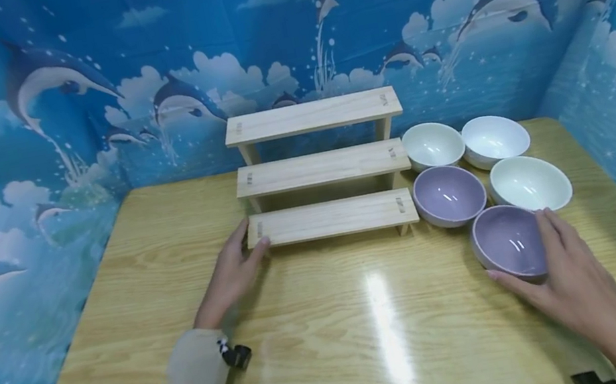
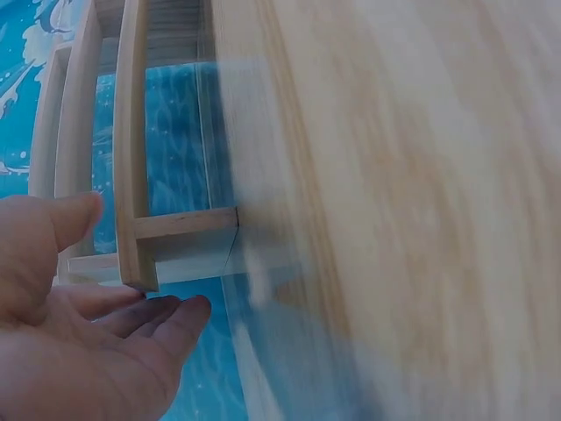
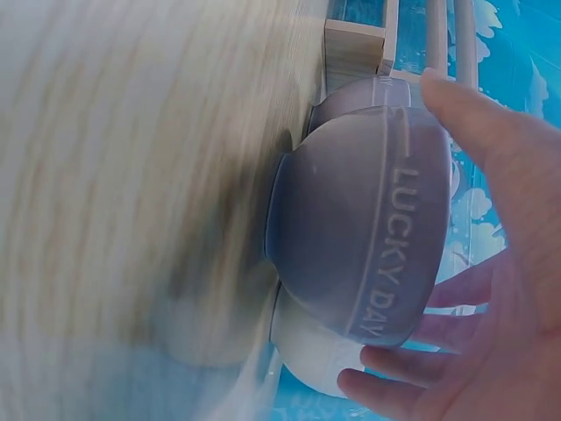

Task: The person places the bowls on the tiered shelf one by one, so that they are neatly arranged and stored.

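Observation:
My left hand [image 1: 234, 273] is at the left end of the lowest step of a wooden three-tier stand [image 1: 331, 219]. In the left wrist view, the thumb is over the board's top side and the loosely extended fingers [image 2: 180, 329] are beside its end. My right hand [image 1: 583, 282] spans the nearest purple bowl [image 1: 508, 240], thumb at its front left and fingers at the right rim. That bowl rests on the table, with "LUCKY DAY" raised on its side in the right wrist view. Behind it are another purple bowl [image 1: 449, 195] and a pale green bowl [image 1: 529, 184].
Farther back, right of the stand, are another pale green bowl [image 1: 433, 145] and a white bowl [image 1: 495, 140]. Everything stands on a wood-grain table [image 1: 320, 339]. Blue dolphin-print cloth [image 1: 256, 31] walls the back and both sides.

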`<state>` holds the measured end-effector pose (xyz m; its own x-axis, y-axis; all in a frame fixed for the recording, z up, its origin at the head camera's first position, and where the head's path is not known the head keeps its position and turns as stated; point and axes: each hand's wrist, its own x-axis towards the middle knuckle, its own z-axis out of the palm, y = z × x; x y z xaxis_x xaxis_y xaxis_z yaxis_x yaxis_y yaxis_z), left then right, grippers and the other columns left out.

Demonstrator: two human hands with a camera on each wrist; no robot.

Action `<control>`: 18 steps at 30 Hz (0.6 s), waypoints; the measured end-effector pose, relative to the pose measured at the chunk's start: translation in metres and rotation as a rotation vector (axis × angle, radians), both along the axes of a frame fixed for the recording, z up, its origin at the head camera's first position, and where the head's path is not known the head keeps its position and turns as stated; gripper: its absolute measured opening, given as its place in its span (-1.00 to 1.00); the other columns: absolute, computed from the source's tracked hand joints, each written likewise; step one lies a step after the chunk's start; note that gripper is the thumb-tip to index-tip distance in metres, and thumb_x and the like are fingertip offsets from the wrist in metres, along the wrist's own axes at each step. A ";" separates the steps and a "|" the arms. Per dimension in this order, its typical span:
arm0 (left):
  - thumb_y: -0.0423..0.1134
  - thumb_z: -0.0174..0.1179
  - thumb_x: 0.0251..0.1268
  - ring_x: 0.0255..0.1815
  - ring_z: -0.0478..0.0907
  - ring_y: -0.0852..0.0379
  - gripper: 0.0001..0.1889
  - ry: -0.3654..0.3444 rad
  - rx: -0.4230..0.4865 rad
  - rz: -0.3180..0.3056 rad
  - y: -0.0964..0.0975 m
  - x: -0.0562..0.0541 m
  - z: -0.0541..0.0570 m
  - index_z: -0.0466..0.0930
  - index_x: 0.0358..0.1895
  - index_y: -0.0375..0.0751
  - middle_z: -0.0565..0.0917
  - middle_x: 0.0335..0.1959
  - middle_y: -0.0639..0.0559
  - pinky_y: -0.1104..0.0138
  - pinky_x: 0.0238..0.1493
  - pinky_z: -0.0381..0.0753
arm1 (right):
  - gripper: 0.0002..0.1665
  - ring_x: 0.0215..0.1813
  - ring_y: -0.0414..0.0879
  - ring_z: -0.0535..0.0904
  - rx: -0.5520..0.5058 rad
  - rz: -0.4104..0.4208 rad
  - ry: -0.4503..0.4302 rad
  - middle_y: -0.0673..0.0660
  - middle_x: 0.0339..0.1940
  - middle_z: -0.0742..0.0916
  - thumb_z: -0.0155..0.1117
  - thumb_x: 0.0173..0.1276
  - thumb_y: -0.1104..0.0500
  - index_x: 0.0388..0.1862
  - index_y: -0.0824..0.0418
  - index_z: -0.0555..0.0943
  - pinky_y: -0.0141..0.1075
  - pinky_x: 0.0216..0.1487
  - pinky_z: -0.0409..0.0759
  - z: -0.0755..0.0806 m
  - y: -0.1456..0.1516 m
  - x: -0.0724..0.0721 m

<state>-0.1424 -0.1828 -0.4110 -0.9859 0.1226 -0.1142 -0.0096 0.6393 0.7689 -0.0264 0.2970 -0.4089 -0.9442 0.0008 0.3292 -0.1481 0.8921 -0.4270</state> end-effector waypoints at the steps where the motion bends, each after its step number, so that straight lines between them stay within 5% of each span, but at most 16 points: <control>1: 0.21 -0.04 0.57 0.61 0.04 -0.15 -0.14 0.001 0.005 -0.002 0.000 -0.001 -0.001 -0.15 0.65 -0.23 0.00 0.64 -0.22 -0.02 0.56 0.11 | 0.44 0.24 0.55 0.33 -0.006 -0.003 -0.002 0.62 0.40 0.33 0.71 -0.10 -0.20 0.56 0.43 0.14 0.52 -0.07 0.33 -0.001 0.000 0.000; 8: 0.19 -0.03 0.57 0.62 -0.02 -0.14 -0.13 0.012 0.002 -0.001 0.004 -0.004 -0.003 -0.21 0.66 -0.19 -0.03 0.65 -0.19 -0.04 0.58 0.03 | 0.47 0.09 0.54 0.40 -0.043 -0.028 -0.080 0.64 0.29 0.35 0.71 -0.08 -0.19 0.59 0.38 0.06 0.48 -0.20 0.40 0.000 0.000 0.002; 18: 0.14 -0.03 0.59 0.63 -0.02 -0.11 -0.18 0.003 0.015 0.012 0.010 -0.006 -0.004 -0.28 0.67 0.03 -0.03 0.66 -0.13 -0.03 0.59 0.00 | 0.52 0.10 0.65 0.35 -0.079 -0.107 -0.210 0.64 0.43 0.20 0.65 0.02 -0.24 0.64 0.35 -0.09 0.54 -0.19 0.37 -0.003 0.001 0.003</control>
